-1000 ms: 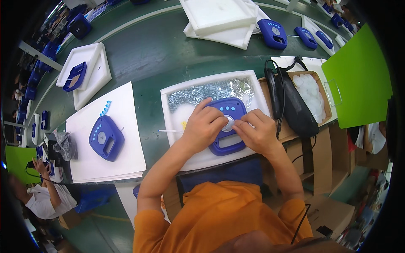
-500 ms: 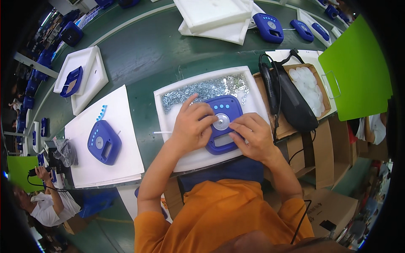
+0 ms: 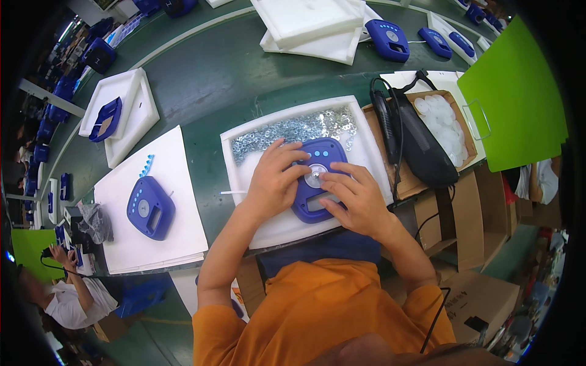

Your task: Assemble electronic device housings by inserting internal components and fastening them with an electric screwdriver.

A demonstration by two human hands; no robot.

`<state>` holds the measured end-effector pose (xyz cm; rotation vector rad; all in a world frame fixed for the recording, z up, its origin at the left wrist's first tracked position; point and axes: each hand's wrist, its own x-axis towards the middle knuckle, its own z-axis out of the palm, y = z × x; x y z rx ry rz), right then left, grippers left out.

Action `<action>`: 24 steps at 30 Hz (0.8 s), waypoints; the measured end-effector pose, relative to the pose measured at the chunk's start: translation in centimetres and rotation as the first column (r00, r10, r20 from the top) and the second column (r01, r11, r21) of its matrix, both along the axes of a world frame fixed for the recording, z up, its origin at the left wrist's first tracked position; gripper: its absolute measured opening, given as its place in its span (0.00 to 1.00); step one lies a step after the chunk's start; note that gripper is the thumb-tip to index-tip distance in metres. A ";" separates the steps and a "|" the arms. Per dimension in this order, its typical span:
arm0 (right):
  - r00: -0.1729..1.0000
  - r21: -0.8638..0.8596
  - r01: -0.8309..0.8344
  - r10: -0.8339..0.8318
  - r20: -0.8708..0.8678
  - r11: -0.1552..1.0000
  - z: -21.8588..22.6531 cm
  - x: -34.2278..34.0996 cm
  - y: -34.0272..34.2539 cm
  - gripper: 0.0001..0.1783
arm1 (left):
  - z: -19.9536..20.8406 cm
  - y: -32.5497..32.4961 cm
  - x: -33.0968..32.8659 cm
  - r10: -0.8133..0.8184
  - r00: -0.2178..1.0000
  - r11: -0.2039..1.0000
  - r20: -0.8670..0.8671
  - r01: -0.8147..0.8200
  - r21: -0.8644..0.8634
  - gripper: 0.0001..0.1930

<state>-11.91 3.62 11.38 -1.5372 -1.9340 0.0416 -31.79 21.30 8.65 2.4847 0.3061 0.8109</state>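
Observation:
A blue plastic housing [image 3: 331,150] with a handle cutout and light-blue round buttons lies in a white foam tray [image 3: 228,160] in front of me. A clear round disc [image 3: 315,175] sits at the housing's middle, a small metal part at its centre. My left hand [image 3: 274,181] bends over the housing's left side, fingers apart, fingertips by the disc's left edge. From the right, my right hand [image 3: 359,198] reaches over it, fingers spread, fingertips at the disc's right edge and thumb near the cutout. The fingers partly cover disc and housing.
Many small metal washers [image 3: 287,130] fill the tray's far side. Another blue housing [image 3: 151,208] lies on white sheets [image 3: 183,238] at left. A black electric screwdriver [image 3: 381,113], black pouch [image 3: 421,140] and box of clear discs [image 3: 442,128] stand right, beside a green panel [image 3: 516,97].
Both hands and the housing have shifted slightly left. My right fingers, pinched together at the disc's edge before, have spread out over it. The left fingers lie lower on the housing.

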 end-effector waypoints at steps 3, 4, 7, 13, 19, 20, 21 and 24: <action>1.000 -0.020 -0.004 0.004 -0.015 1.000 -0.1 -0.7 -0.7 0.17 | 0.0 0.1 0.0 0.024 0.999 0.996 -0.026 -0.021 0.089 0.23; 1.000 -0.032 -0.012 0.011 -0.003 0.999 -0.2 -0.9 -0.8 0.17 | 0.1 -0.1 0.0 0.024 0.999 0.996 -0.027 -0.022 0.087 0.23; 0.997 -0.022 0.006 -0.005 0.074 1.000 -0.3 -1.0 -1.0 0.18 | 0.4 -0.3 0.1 0.023 0.998 0.990 -0.064 -0.013 0.141 0.23; 0.987 0.009 0.066 -0.067 0.143 0.998 -0.3 -0.5 -0.4 0.21 | 0.8 -0.4 -0.2 -0.021 0.997 0.995 -0.069 0.028 0.100 0.18; 0.994 0.045 0.039 -0.044 0.101 0.998 -1.7 -1.0 -1.2 0.20 | 0.7 -0.3 -0.1 -0.028 0.998 0.995 -0.060 0.034 0.097 0.16; 0.994 0.042 0.040 -0.044 0.099 0.998 -1.8 -1.1 -1.3 0.20 | 0.7 -0.4 0.0 -0.025 0.998 0.994 -0.063 0.031 0.107 0.16; 0.994 0.050 0.053 -0.057 0.088 0.997 -1.8 -1.2 -1.3 0.20 | 0.7 -0.4 0.0 -0.022 0.998 0.993 -0.066 0.029 0.117 0.16; 0.995 0.063 0.067 -0.072 0.071 0.996 -2.0 -1.3 -1.2 0.20 | 0.7 -0.3 0.1 -0.023 0.998 0.988 -0.052 0.031 0.151 0.14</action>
